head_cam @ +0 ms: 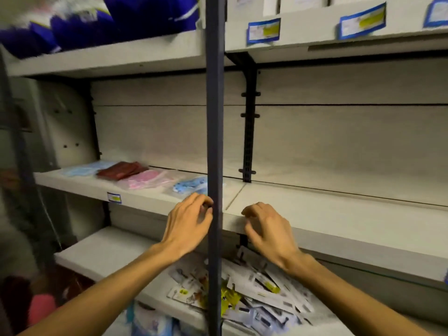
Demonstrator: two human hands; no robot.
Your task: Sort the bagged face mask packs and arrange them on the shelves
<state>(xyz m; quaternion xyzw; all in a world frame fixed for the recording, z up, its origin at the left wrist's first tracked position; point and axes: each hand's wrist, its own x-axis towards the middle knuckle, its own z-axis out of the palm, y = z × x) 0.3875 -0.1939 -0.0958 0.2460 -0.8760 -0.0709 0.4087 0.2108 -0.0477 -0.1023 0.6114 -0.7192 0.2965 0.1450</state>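
Note:
Four bagged mask packs lie in a row on the middle shelf [80, 187]: a light blue pack [81, 170], a dark red pack [121, 170], a pink pack [145, 179] and a blue patterned pack [191, 186]. My left hand [190, 221] hovers at the shelf's front edge just below the blue patterned pack. Its fingers are loosely curled beside the dark upright post [214, 141] and hold nothing. My right hand [265, 229] is right of the post over the shelf edge, fingers loosely curled and holding nothing.
The middle shelf right of the post [339, 209] is bare. On the lower shelf lies a heap of white packaged items [261, 289], with more bagged packs [150, 321] below and something pink [41, 309] at the bottom left. Purple bags [97, 23] sit on the top shelf.

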